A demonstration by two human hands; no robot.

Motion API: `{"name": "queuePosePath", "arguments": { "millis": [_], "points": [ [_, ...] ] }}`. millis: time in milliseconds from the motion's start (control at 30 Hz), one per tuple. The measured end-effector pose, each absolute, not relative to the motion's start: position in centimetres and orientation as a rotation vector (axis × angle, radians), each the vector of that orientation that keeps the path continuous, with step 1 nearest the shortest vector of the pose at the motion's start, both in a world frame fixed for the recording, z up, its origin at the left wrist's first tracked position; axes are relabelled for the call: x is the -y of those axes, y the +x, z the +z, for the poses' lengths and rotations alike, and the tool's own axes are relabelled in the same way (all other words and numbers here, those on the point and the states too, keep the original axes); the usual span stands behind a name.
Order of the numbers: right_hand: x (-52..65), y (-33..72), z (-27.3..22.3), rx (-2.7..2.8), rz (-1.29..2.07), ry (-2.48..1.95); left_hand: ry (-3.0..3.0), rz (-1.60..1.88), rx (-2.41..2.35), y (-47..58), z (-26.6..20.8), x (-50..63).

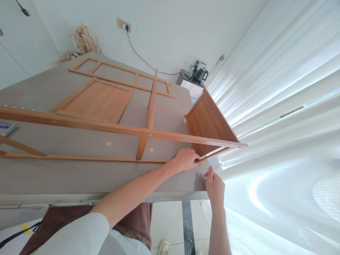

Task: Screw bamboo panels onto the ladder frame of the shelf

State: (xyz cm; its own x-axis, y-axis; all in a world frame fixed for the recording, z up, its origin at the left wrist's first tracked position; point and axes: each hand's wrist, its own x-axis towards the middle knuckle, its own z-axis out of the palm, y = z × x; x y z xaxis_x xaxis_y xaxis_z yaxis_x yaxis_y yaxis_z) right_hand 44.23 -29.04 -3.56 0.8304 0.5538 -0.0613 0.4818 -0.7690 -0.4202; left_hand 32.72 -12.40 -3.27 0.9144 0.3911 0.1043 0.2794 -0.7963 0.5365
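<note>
My left hand (pixel 186 159) is closed around the near lower corner of a wooden frame (pixel 175 137), where the bottom rail meets an upright panel (pixel 212 118). Just to its right, my right hand (pixel 214 183) hovers off the corner with fingers curled and pinched. Whatever small thing sits in those fingers is too hidden to name. The frame lies on its side along the table, with long rails joined by a middle crosspiece (pixel 152 102). A screw head (pixel 149 134) shows at that joint.
Behind the frame, a flat wooden panel (pixel 98 99) and a ladder-like wooden frame (pixel 119 76) lie on the table (pixel 79 177). A phone (pixel 6 128) is at the left. Dried stalks (pixel 86 39), a kettle (pixel 201 74) and a power cord (pixel 140 58) are farther back. White curtains (pixel 287 106) hang at the right.
</note>
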Motion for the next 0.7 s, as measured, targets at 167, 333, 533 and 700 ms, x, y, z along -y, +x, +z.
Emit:
{"name": "queuePosePath", "arguments": {
  "millis": [167,333,533,700],
  "points": [
    [30.0,45.3,-2.9,0.891,0.392,-2.54,2.54,0.344,-0.52,33.4,-3.7,13.0],
    [30.8,45.3,-2.8,1.062,0.463,-2.338,2.57,0.392,-0.522,33.3,-3.7,13.4],
    [30.9,45.4,-2.9,1.074,0.479,-2.213,2.631,0.431,-0.503,33.6,-4.0,13.7],
    [30.7,46.1,-3.0,1.263,0.28,-2.288,2.661,0.426,-0.432,33.4,-4.0,13.5]
  ]
}}
